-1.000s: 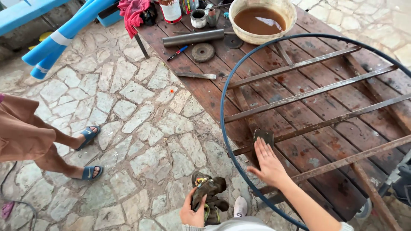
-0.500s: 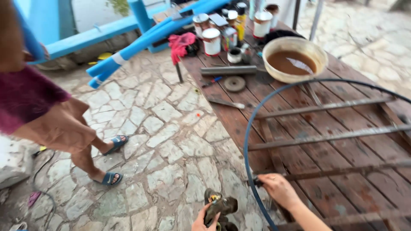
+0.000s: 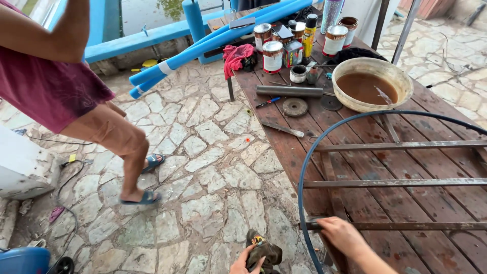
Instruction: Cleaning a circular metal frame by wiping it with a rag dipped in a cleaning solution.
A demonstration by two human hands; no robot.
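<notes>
Metal frame under right grip

Rusty metal bars lie on a matt, weathered wooden table.

Near the table's edge, the right hand rests on a rusty crossbar of the round metal frame – the left hand grips a dark rag. Far left, 1 other person walks across the stone paving.

Right hand palm down, fingers curled (forearm running off bottom right); left hand clenched, low.
</notes>
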